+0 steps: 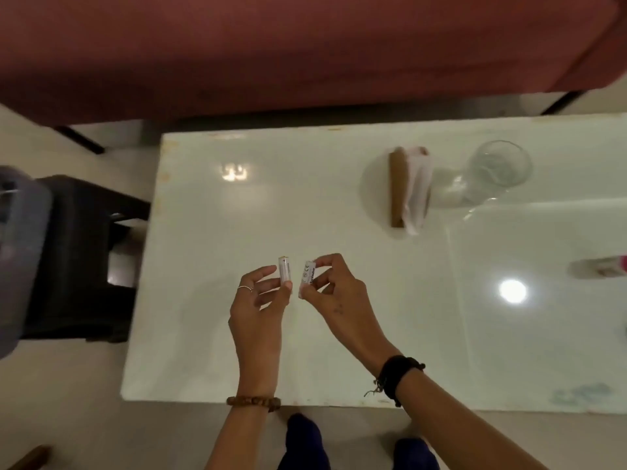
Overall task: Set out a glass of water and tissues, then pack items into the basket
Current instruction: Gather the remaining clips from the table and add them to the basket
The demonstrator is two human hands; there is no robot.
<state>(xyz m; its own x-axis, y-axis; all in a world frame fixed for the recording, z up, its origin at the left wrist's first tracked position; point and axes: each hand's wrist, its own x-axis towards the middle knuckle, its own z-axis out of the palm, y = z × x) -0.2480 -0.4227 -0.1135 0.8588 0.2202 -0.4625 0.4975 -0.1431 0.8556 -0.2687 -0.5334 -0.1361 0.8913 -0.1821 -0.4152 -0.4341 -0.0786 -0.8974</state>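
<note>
Both hands are raised over the near half of the pale glossy rectangular table (217, 232). The left hand (259, 301) pinches a small white cylindrical battery (284, 270) between thumb and fingertips; the grip is closed on it and the battery stands nearly upright. The right hand (334, 288) pinches a second small white cylindrical battery with printed lettering (308, 278), tilted slightly, its grip closed on it in the same way. The two batteries are just beside each other and do not touch.

The left wrist carries a brown beaded bracelet (253, 401); the right wrist carries a black wristband (397, 371). A silver ring (245, 288) sits on one left finger.

At the far right of the table, a brown tissue holder with white tissues (409, 188) stands just beside a clear drinking glass (497, 171). The water level in the glass cannot be judged.

At the left edge of the frame, a grey plastic container (20, 252) is blurred and only partly visible. A dark red sofa (271, 52) lies beyond the table.
</note>
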